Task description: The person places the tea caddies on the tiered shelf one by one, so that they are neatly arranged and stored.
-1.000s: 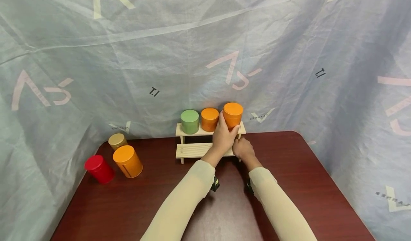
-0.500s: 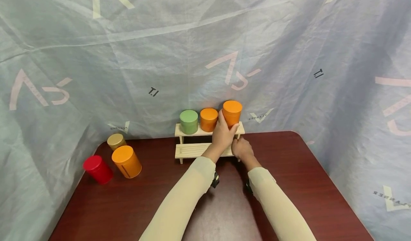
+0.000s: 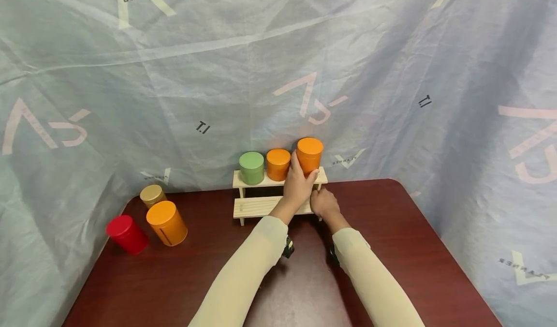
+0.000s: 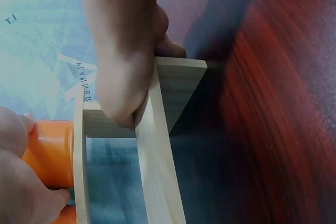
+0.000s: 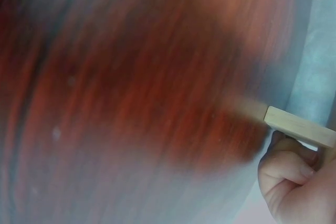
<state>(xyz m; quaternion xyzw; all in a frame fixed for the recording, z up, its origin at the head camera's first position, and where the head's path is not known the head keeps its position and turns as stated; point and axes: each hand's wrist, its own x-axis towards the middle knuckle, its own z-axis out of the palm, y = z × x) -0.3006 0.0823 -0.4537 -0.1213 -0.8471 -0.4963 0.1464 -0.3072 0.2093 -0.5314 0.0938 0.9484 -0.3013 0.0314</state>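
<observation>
In the head view, my left hand grips a tall orange canister at the right end of a small two-tier wooden stand. Its base meets the upper tier in the left wrist view. Along that tier, a shorter orange canister and a green canister stand upright to the left. My right hand holds the right end of the lower tier. Seen from the left wrist, those right fingers curl over the wooden slat. The right wrist view shows the curled right hand against the pale wood.
At the table's left side stand a red canister, a larger orange canister and a gold-lidded canister. The dark red table ends at a hanging grey cloth behind the stand.
The tall orange canister has moved slightly back, with my left hand still around it. My right hand keeps its hold on the stand. The head view has shifted a little.
</observation>
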